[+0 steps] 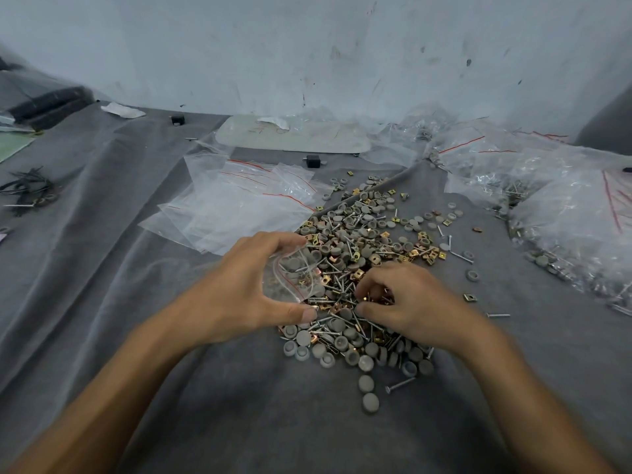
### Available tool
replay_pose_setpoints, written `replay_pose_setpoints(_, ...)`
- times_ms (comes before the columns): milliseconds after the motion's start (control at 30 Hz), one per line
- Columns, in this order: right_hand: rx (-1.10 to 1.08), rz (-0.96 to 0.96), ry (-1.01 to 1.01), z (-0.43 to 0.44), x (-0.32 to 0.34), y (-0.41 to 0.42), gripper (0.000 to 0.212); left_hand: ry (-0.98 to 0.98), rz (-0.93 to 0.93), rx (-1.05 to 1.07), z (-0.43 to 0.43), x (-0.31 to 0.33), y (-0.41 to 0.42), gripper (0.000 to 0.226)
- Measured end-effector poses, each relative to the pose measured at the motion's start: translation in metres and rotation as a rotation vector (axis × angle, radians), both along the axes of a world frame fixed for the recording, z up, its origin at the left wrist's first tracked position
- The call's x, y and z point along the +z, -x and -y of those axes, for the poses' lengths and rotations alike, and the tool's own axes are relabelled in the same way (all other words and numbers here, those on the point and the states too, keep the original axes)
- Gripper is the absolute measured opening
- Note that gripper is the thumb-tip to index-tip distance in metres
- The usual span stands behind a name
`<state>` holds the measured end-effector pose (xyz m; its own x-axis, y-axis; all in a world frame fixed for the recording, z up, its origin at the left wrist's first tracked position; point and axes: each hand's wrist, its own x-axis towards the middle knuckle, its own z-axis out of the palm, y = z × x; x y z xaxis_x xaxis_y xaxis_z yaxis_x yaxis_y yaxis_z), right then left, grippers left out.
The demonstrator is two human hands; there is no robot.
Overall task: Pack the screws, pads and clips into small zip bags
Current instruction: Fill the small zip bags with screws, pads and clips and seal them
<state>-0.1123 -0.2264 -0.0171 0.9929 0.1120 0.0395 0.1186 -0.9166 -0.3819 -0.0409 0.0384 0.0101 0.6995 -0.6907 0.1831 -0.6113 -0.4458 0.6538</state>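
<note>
Silver screws, round grey pads and square brass-coloured clips lie mixed in one loose heap on the grey cloth that covers the bench, right in front of me. A few pieces have strayed from the heap on my side and to the right.

My left grip is at the heap's left edge. Its fingers and thumb curve round a small clear zip bag with a red seal line and hold it above the pile. Through the plastic I see some pads, screws and clips already inside.

My right grip is just beside it, palm down on the heap. Its fingers are curled with the tips among the screws and clips, and the thumb lies close under them. I cannot tell whether they have hold of a piece.

Beyond my left grip a fanned stack of empty clear zip bags lies flat on the cloth, touching the heap's far left edge. To the right, well apart from my grips, sits a mound of filled clear bags. A flat white board lies at the back near the pale scuffed wall, with a small black block just in front of it. A bundle of thin black ties lies far to the left.
</note>
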Motion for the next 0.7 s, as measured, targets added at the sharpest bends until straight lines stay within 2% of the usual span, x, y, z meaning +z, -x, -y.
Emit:
replay_pose_setpoints(167, -0.018, -0.05, 0.029, -0.0015, -0.0044, 0.0, 0.028, -0.002, -0.005, -0.001, -0.0002, -0.0001, 0.0, 0.079)
replay_pose_setpoints(367, -0.025, -0.004, -0.026, -0.0038, -0.0021, 0.0011, 0.012, -0.001, -0.006, -0.003, -0.001, -0.0001, -0.0006, 0.081)
replay_pose_setpoints(533, -0.116, 0.164, -0.175, -0.0034, 0.0039, 0.0006, 0.009, -0.004, -0.009, 0.0, -0.0011, -0.0002, -0.0003, 0.083)
replay_pose_setpoints(600, -0.106, 0.11, -0.131, -0.0035, 0.0037, 0.0004, 0.008, -0.004, -0.005, 0.003, -0.0011, -0.0006, -0.0001, 0.085)
replay_pose_setpoints(700, -0.055, -0.049, 0.014, -0.0059, -0.0005, 0.0014, 0.024, 0.0, -0.002, 0.009, -0.0011, -0.0007, -0.0002, 0.084)
